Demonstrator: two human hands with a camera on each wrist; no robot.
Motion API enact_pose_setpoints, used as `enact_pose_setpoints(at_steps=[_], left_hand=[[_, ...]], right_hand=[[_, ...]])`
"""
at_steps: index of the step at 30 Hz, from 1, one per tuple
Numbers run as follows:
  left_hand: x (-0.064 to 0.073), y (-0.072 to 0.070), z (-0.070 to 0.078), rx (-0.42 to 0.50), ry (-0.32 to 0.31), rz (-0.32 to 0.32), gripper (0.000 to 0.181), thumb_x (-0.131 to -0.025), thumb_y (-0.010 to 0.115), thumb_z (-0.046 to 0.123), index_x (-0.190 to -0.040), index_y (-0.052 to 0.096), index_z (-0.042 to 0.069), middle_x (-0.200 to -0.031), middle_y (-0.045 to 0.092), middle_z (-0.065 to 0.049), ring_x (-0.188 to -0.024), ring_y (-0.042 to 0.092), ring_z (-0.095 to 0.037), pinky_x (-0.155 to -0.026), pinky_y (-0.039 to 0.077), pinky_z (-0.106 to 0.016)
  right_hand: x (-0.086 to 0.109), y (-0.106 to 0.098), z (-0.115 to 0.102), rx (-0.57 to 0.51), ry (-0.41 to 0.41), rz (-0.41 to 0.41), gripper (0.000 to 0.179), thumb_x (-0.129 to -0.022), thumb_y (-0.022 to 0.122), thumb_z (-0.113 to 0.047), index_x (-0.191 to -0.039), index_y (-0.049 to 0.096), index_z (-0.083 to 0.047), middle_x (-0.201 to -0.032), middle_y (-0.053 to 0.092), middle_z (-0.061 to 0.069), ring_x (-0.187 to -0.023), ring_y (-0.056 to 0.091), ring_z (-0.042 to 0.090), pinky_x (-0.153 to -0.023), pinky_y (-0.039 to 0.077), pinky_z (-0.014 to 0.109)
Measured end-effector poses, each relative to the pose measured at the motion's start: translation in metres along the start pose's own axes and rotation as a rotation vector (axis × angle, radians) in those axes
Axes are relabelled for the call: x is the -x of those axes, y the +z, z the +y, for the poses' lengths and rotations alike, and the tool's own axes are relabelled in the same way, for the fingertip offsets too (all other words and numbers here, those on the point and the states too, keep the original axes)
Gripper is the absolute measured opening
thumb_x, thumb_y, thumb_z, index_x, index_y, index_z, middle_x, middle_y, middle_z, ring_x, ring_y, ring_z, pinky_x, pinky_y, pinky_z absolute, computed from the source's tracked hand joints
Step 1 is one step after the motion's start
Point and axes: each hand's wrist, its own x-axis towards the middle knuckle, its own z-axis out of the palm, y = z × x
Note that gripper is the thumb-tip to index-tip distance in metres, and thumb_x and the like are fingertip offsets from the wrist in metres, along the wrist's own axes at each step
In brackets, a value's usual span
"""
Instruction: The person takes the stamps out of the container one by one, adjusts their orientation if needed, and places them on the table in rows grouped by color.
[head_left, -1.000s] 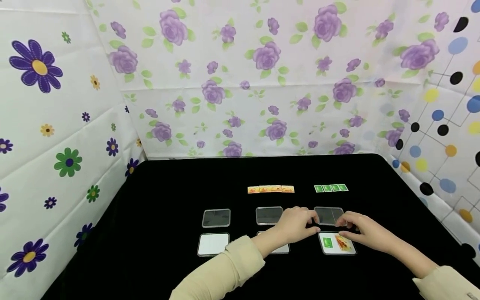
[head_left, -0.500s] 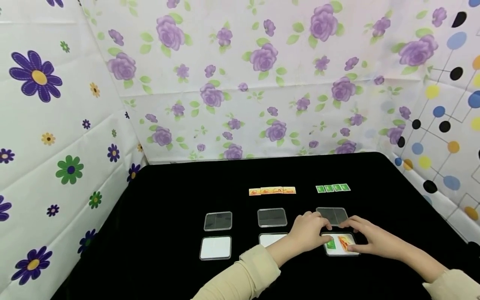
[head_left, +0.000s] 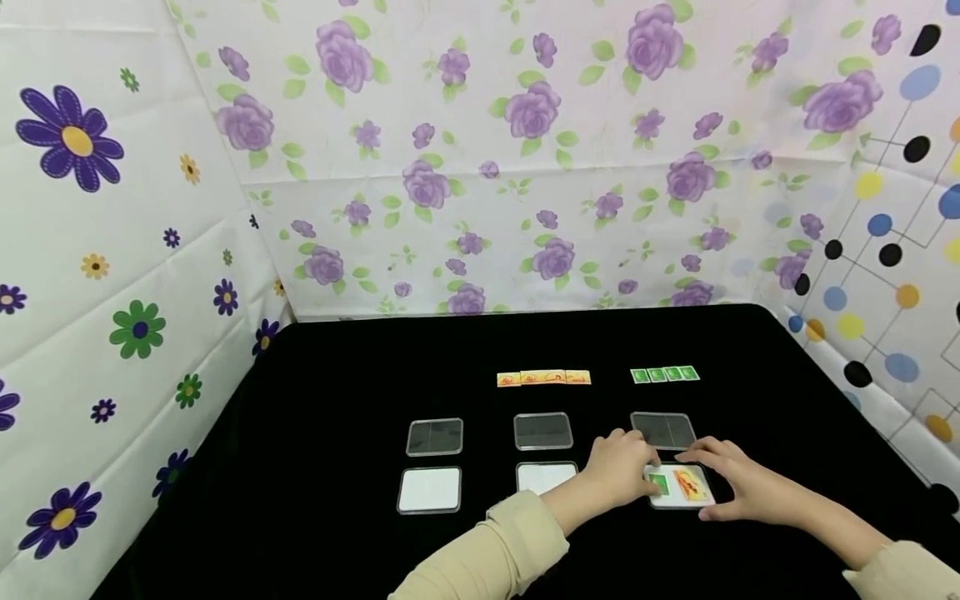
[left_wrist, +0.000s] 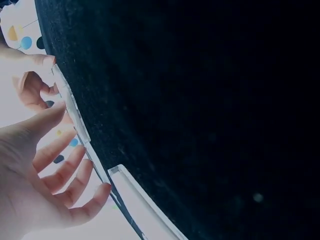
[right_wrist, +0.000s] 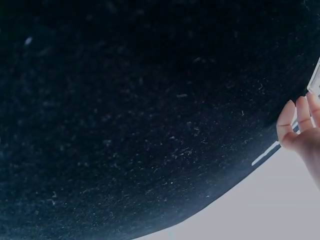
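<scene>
At the right of the near row lies a shallow clear case point(head_left: 681, 504) with a white card inside. It bears a small green picture card point(head_left: 658, 483) and an orange-yellow picture card point(head_left: 691, 485). My left hand point(head_left: 618, 471) is at its left end, the thumb touching beside the green card and covering part of it. Around the right end my right hand point(head_left: 750, 487) spreads wide, index finger at the far side and thumb by the near corner. The left wrist view shows my left hand point(left_wrist: 45, 165) with loosely bent, separated fingers. Whether the right fingertips press the case cannot be told.
Two more white-filled cases, a left one point(head_left: 429, 490) and a middle one point(head_left: 546, 475), share the near row. Behind are clear lids point(head_left: 543, 431). Farther back lie orange strips point(head_left: 543, 377) and green cards point(head_left: 664, 375) on black cloth point(head_left: 337, 375).
Both hands have moved in over the right case. My right thumb has slid off the orange card to the near corner, and my left thumb has shifted slightly down on the green card.
</scene>
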Motion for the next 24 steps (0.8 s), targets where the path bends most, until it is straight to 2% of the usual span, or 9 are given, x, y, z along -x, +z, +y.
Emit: enact_pose_setpoints(at_steps=[6,15,21,24], left_hand=[[-0.0003,0.0006,0.0001,0.003,-0.004,-0.004,0.032,-0.076,0.075,0.044,-0.105,0.071,0.030,-0.105,0.066,0.011,-0.090,0.058,-0.005,-0.076,0.048,-0.026],[-0.0027,0.0013,0.0035,-0.002,-0.014,-0.010,0.032,-0.074,0.077,0.043,-0.103,0.072,0.030,-0.103,0.066,0.013,-0.090,0.059,-0.005,-0.077,0.049,-0.027],[-0.0053,-0.0022,0.0071,0.050,-0.061,-0.055,0.030,-0.075,0.079,0.037,-0.102,0.072,0.028,-0.101,0.065,0.012,-0.090,0.060,-0.006,-0.077,0.048,-0.027],[-0.0061,-0.0028,0.0085,0.057,-0.062,-0.068,0.030,-0.075,0.079,0.036,-0.102,0.071,0.027,-0.101,0.064,0.012,-0.090,0.060,-0.006,-0.077,0.048,-0.026]], right_hand=[[-0.0011,0.0020,0.0024,-0.030,0.007,-0.001,0.071,-0.072,0.075,-0.048,-0.124,0.054,-0.006,-0.122,0.049,0.015,-0.106,0.047,0.033,-0.077,0.049,0.045],[-0.0017,0.0028,0.0031,-0.061,-0.009,-0.017,0.073,-0.072,0.071,-0.053,-0.124,0.054,-0.005,-0.122,0.049,0.014,-0.106,0.046,0.033,-0.077,0.049,0.043],[-0.0056,-0.0013,0.0015,-0.066,0.002,-0.044,0.072,-0.071,0.072,-0.053,-0.124,0.053,-0.007,-0.122,0.047,0.013,-0.106,0.044,0.032,-0.078,0.048,0.045],[-0.0047,-0.0007,0.0014,-0.073,0.015,-0.048,0.072,-0.071,0.073,-0.051,-0.124,0.054,-0.007,-0.123,0.047,0.015,-0.107,0.044,0.034,-0.079,0.047,0.047]])
